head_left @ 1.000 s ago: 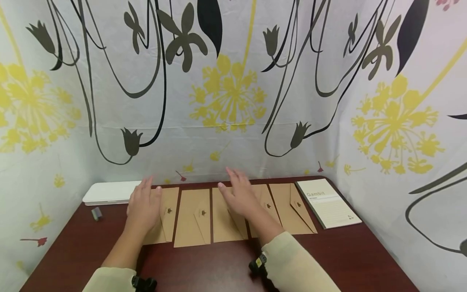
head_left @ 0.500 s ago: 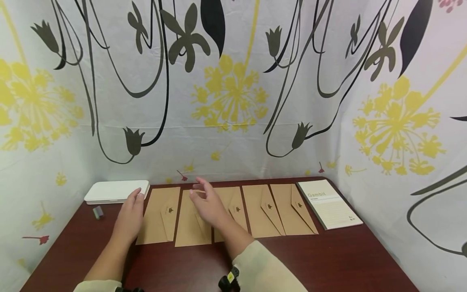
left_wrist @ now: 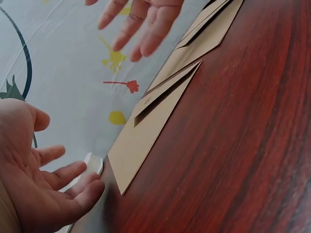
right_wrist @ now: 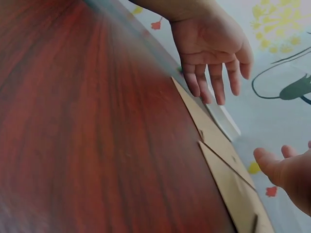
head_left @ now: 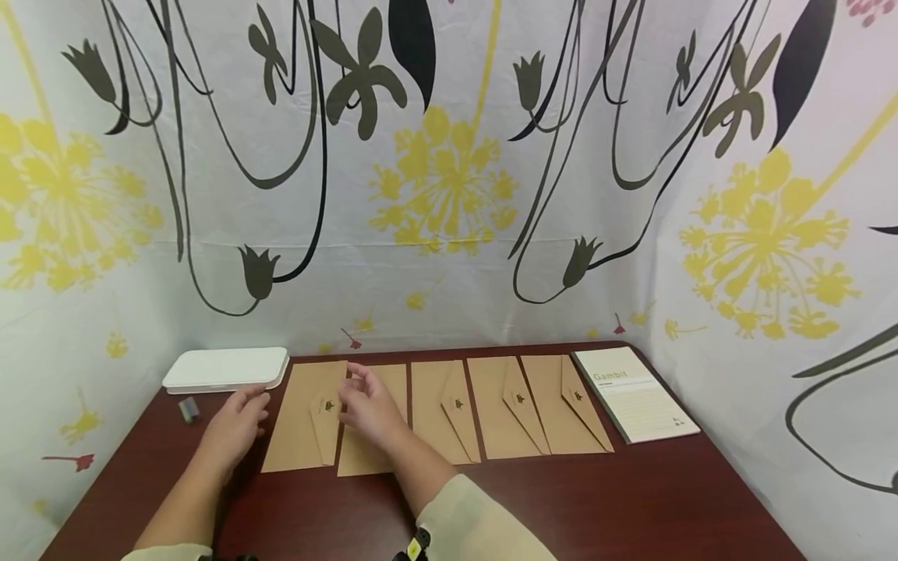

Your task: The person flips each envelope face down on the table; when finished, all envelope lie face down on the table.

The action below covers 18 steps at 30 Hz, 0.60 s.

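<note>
Several brown paper envelopes lie side by side in a row on the dark red table (head_left: 631, 499), flaps shut. My left hand (head_left: 235, 425) hovers with straight, relaxed fingers just left of the leftmost envelope (head_left: 302, 425) and holds nothing. My right hand (head_left: 368, 409) is held over the second envelope (head_left: 389, 382), fingers loosely spread and empty. The left wrist view shows the left hand (left_wrist: 43, 189) palm up beside the leftmost envelope (left_wrist: 150, 131), the right hand (left_wrist: 141, 19) above. In the right wrist view the left hand (right_wrist: 214, 48) hangs over the envelope's edge (right_wrist: 214, 131).
A flat white box (head_left: 224, 368) lies at the back left corner, a small grey item (head_left: 187, 408) in front of it. A "Gambit" notebook (head_left: 634, 393) lies right of the envelopes. Flower-print cloth walls close the table on three sides.
Both hands have moved left. The right hand went from the middle envelopes to the second one. The left hand left the first envelope and is now beside it.
</note>
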### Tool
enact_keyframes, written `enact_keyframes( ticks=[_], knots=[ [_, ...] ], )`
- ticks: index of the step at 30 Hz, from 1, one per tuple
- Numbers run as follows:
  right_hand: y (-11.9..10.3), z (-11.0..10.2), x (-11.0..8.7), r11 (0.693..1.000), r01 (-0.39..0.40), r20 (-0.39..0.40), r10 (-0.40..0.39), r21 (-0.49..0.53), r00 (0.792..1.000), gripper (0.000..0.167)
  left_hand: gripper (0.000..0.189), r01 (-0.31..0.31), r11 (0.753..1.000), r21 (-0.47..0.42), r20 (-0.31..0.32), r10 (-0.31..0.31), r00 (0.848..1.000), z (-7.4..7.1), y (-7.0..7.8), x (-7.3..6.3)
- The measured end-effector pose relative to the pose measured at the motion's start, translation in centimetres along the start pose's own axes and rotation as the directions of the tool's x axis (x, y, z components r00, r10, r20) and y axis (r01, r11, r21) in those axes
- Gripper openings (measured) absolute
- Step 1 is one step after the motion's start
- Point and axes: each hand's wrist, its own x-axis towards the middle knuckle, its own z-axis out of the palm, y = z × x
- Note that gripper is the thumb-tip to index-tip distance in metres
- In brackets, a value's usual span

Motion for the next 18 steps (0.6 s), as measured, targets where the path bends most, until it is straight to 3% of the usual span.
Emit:
enact_keyframes(
  ticks=[6,18],
  knots=[
    [0.8,0.8,-0.5,0.998,-0.057,0.018,0.057,0.028,0.998,0.051,0.066,-0.001,0.998,0.062,-0.013,0.002,1.000,0.1,-0.1,-0.3],
    [1.2,1.2,-0.9,0.997,-0.083,0.049,0.082,0.008,0.995,0.048,0.062,0.002,0.999,0.054,0.008,-0.003,1.000,0.6,0.2,-0.4]
  ],
)
